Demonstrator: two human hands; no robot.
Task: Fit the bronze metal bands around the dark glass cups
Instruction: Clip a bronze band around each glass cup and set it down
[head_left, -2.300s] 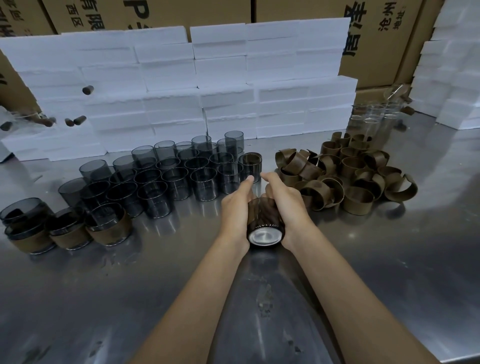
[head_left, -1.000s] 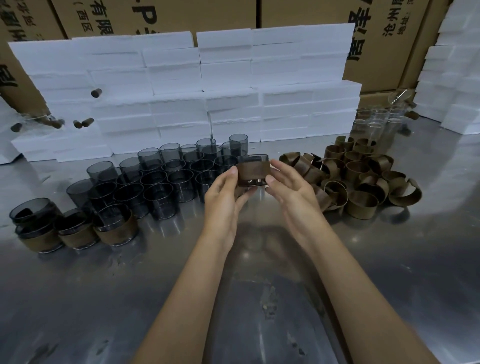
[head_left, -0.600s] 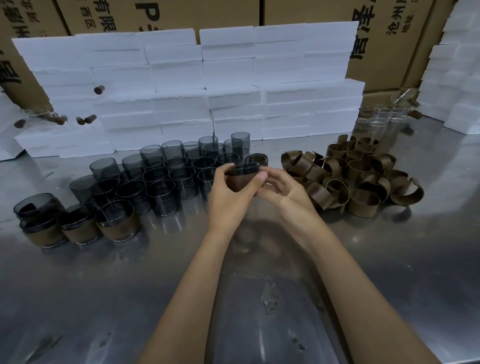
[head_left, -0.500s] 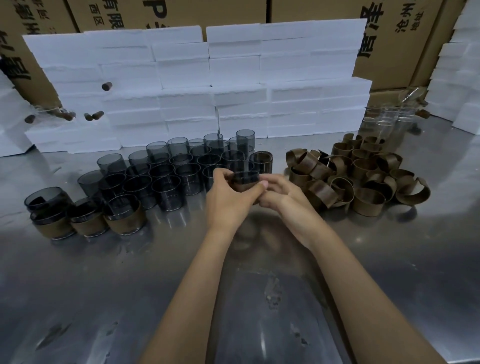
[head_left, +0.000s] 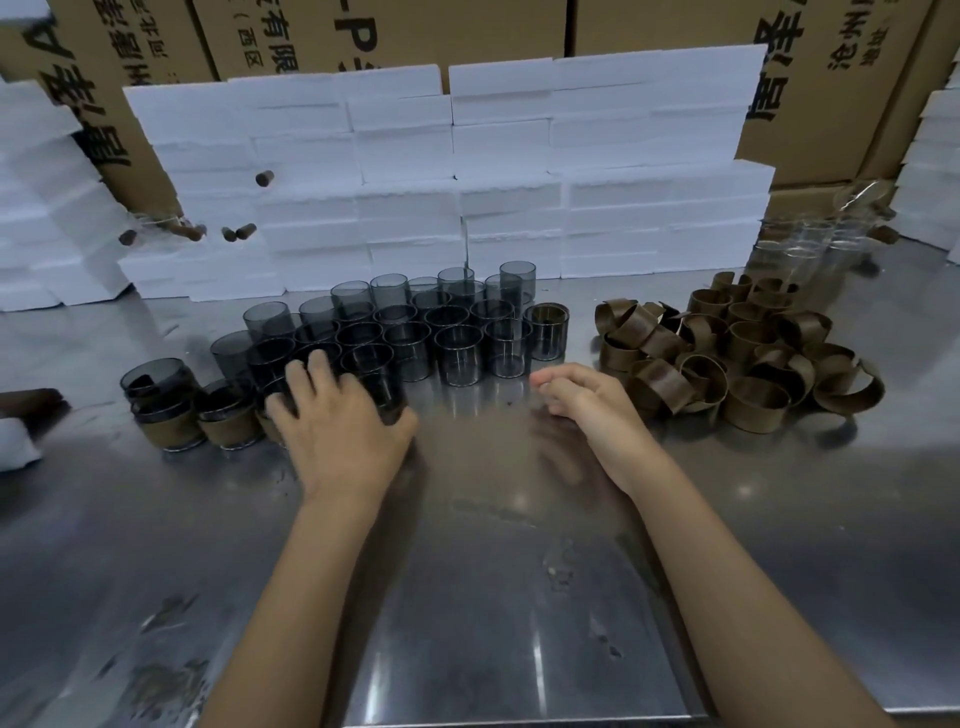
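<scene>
The left hand (head_left: 337, 426) now sits at the left of the desk (head_left: 519, 597), at the near right end of the row of finished cups (head_left: 171, 415). A moment ago both hands held one banded cup in front of the cup cluster; that cup has travelled left with the left hand. Its grip is curled over the top of the banded cup (head_left: 382, 387), fingers draped on the rim; the cup is mostly hidden under the hand, so contact with the desk cannot be confirmed.

The right hand (head_left: 587, 405) has let go and hangs just left of the pile of bronze bands (head_left: 743, 353). Its grip is loosely curled and holds nothing.

Judgement: one fitting cycle is closing. The banded cup is being parked with the finished units at the left, next to the banded cups already there. The unbanded dark glass cups (head_left: 415, 327) stand in the far centre, and many remain. The right hand is placed to take the next band from the pile.
</scene>
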